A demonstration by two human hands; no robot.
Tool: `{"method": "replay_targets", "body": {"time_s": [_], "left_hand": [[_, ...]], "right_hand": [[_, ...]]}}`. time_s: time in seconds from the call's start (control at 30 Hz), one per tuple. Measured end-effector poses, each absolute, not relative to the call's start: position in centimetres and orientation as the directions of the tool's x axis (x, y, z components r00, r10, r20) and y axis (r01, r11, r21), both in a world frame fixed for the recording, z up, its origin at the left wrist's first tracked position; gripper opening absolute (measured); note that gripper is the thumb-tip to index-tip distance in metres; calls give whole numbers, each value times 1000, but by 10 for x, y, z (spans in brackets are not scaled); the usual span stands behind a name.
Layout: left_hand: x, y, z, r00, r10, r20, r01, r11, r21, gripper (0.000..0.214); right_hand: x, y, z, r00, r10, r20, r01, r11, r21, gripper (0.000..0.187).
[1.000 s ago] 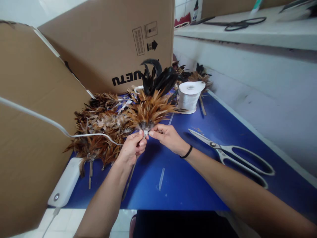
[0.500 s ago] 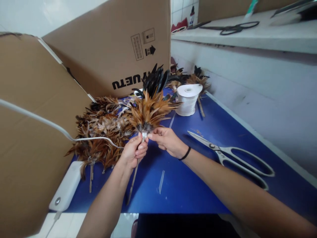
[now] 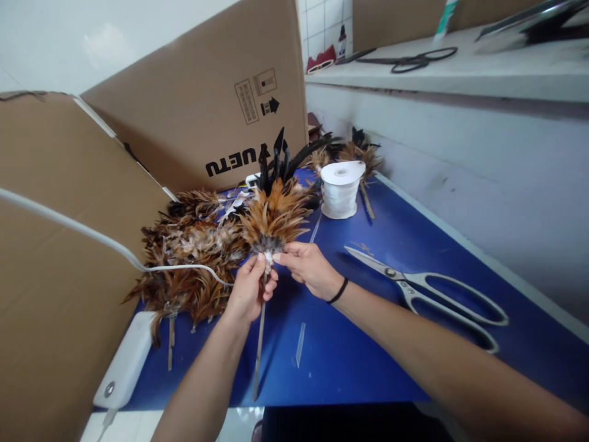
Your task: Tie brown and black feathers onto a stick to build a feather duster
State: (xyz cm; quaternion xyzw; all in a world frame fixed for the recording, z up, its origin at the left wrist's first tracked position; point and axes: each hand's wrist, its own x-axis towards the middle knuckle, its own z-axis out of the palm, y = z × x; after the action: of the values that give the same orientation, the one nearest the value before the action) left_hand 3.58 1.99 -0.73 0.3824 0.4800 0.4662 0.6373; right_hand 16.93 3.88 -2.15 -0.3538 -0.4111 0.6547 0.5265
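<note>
My left hand (image 3: 251,290) is closed round the thin stick of a feather duster (image 3: 276,212), just under its brown and black feather head. The stick hangs down toward the front edge of the blue table (image 3: 350,344). My right hand (image 3: 307,267) pinches the white binding at the base of the feathers, fingertip to fingertip with the left hand. A pile of brown feather dusters (image 3: 188,255) lies on the table to the left of my hands.
Large scissors (image 3: 427,288) lie on the table to the right. A white spool of string (image 3: 339,189) stands behind. Cardboard boxes (image 3: 193,104) wall the left and back. A white power bank (image 3: 124,362) with a cable sits at the front left. A shelf (image 3: 442,67) holds black scissors.
The duster has turned more upright, its stick now hanging straight down. Both hands stay pinched at the feather base. The camera has shifted slightly, so everything sits a little lower and further left.
</note>
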Motion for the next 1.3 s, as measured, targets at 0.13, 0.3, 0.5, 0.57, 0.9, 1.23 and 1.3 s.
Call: {"method": "replay_targets", "body": {"time_s": [0.13,0.3,0.5,0.57,0.9,1.23,1.3], "left_hand": [[40,16,-12,-92,994,-64,43,68,997,44],[34,16,-17,-58,998,7,225,7,974,42],[37,16,-12,-43,999,-33,103,37,994,39],[39,15,-10,-33,997,-64,44,65,997,39],[34,17,-7,107,979,-171,-209,190,959,40],[32,20,-9,351,911,-217,-422,361,831,34],[31,20,-9,372,903,-213,-451,377,809,32]], "right_hand": [[166,39,-23,-153,988,-17,-360,-72,-930,37],[163,38,-25,-107,994,-22,-317,-55,-947,39],[161,35,-21,-124,992,6,-332,-36,-943,37],[161,35,-21,-139,990,24,-351,-27,-936,37],[167,39,-23,-169,982,84,-332,23,-943,36],[164,35,-16,-203,979,18,-434,-73,-898,39],[164,35,-15,-228,973,-35,-445,-136,-885,39]]}}
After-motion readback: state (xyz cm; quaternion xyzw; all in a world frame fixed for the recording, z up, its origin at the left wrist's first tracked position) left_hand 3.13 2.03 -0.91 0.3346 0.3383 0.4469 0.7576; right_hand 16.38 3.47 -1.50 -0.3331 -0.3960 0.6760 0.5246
